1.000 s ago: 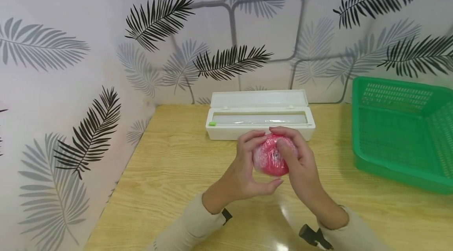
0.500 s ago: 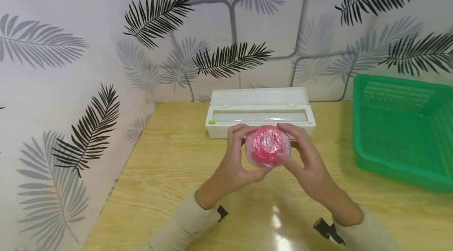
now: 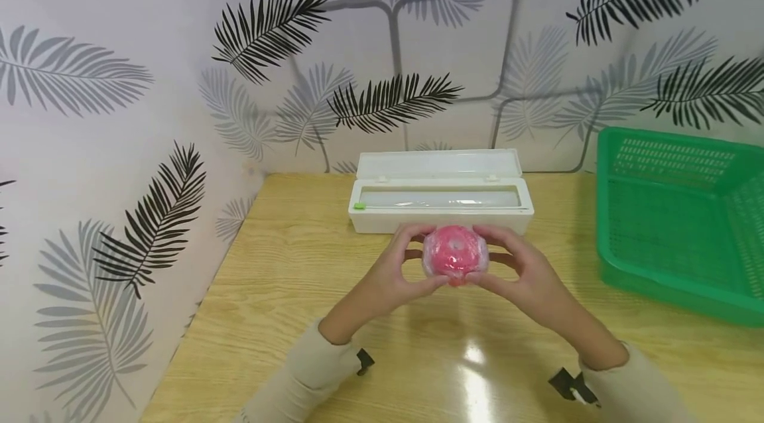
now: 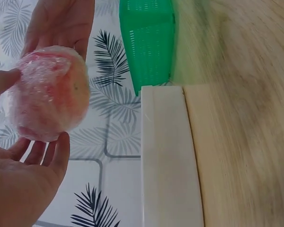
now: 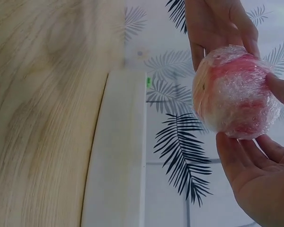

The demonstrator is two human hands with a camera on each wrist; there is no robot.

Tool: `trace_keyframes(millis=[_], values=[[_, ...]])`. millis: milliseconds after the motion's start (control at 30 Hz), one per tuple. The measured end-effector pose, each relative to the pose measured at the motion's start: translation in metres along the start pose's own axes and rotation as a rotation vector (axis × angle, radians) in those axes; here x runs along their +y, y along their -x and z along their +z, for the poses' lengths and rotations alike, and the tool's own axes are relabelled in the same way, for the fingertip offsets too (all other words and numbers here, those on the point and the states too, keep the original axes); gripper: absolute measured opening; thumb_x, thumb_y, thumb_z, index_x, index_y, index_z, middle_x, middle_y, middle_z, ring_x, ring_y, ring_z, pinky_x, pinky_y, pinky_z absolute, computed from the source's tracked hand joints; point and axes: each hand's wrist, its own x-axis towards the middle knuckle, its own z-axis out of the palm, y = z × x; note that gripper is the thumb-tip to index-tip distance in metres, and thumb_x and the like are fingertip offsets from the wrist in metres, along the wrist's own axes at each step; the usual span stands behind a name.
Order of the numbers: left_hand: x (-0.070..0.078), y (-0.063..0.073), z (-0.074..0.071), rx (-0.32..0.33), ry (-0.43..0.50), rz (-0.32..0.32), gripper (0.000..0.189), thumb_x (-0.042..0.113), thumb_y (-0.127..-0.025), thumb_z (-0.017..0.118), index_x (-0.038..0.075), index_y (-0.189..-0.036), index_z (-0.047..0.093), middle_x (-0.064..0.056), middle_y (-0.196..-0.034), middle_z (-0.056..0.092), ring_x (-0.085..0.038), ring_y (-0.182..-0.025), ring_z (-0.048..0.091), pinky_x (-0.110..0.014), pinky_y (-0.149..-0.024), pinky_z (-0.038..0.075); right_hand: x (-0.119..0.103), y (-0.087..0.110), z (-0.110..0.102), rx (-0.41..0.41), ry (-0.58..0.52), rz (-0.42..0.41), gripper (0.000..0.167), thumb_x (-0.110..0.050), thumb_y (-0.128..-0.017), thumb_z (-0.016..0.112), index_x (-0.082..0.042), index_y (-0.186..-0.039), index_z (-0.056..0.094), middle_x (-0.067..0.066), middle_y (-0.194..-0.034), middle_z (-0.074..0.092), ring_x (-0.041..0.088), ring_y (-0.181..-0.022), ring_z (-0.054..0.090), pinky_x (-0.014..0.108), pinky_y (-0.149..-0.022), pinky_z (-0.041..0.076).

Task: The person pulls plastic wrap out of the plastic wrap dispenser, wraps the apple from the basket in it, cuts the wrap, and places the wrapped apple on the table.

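A round red fruit (image 3: pixel 455 254), yellowish on one side and wrapped in crinkled clear cling film, is held up between both hands in front of the white box. My left hand (image 3: pixel 390 274) grips its left side, thumb at the lower near edge and fingers behind. On the opposite side my right hand (image 3: pixel 528 280) holds it the same way, the two thumb tips close together. The left wrist view shows the wrapped fruit (image 4: pixel 52 94) raised above the table, with fingertips at its underside. Shiny folds of film cover the fruit (image 5: pixel 239 94) in the right wrist view.
Just beyond the hands, a white cling film box (image 3: pixel 442 221) stands with its lid (image 3: pixel 438 163) raised and a film roll (image 3: pixel 442 199) inside. Its front edge carries a green slider (image 3: pixel 359 206). A green plastic basket (image 3: pixel 604 237) sits at right, on the wooden table (image 3: pixel 286 264).
The right thumb has slid from the top of the fruit down to its near edge. Both hands have turned the fruit and now hold it evenly from either side.
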Motion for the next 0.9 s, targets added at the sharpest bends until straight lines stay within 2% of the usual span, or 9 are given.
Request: trace_keyframes(millis=[200,433,567,700,900], values=[[-0.011,-0.003,-0.002,-0.018,-0.047,-0.087,0.067,0.023,-0.077,0.077,0.013,-0.132,0.039,0.002,-0.127,0.044,-0.015,-0.113,0.045,-0.025,-0.089,0.047,0.012,-0.003,-0.001,-0.009,0.036,0.084,0.061,-0.018,-0.079,0.075,-0.01,-0.133,0.047,0.004,-0.131,0.05,0.019,-0.119,0.046,0.029,-0.091,0.047],[-0.035,-0.012,-0.004,-0.072,-0.033,-0.196,0.065,0.027,-0.077,0.077,0.012,-0.131,0.043,0.0,-0.123,0.046,-0.018,-0.109,0.049,-0.034,-0.091,0.047,0.036,-0.012,0.0,-0.068,0.024,0.187,0.058,-0.025,-0.08,0.074,-0.009,-0.129,0.05,0.008,-0.128,0.052,0.027,-0.114,0.05,0.042,-0.089,0.048],[-0.053,-0.019,-0.005,-0.099,-0.038,-0.246,0.063,0.025,-0.078,0.077,0.012,-0.13,0.044,0.0,-0.123,0.046,-0.02,-0.109,0.049,-0.036,-0.092,0.047,0.054,-0.019,0.002,-0.092,0.031,0.212,0.057,-0.023,-0.079,0.075,-0.006,-0.128,0.05,0.01,-0.125,0.052,0.029,-0.11,0.052,0.042,-0.088,0.049],[-0.067,-0.026,-0.003,-0.096,-0.054,-0.257,0.059,0.018,-0.078,0.076,0.01,-0.129,0.046,-0.001,-0.122,0.046,-0.022,-0.11,0.049,-0.031,-0.09,0.048,0.068,-0.025,0.004,-0.082,0.051,0.201,0.056,-0.017,-0.078,0.076,-0.003,-0.126,0.051,0.012,-0.122,0.052,0.031,-0.107,0.052,0.041,-0.086,0.05],[-0.079,-0.033,0.002,-0.069,-0.136,-0.313,0.059,0.014,-0.078,0.076,0.01,-0.129,0.046,-0.003,-0.125,0.043,-0.021,-0.109,0.05,-0.027,-0.088,0.048,0.088,-0.031,0.011,-0.076,0.055,0.167,0.053,-0.003,-0.08,0.072,0.003,-0.127,0.049,0.019,-0.119,0.048,0.035,-0.106,0.051,0.042,-0.086,0.05]])
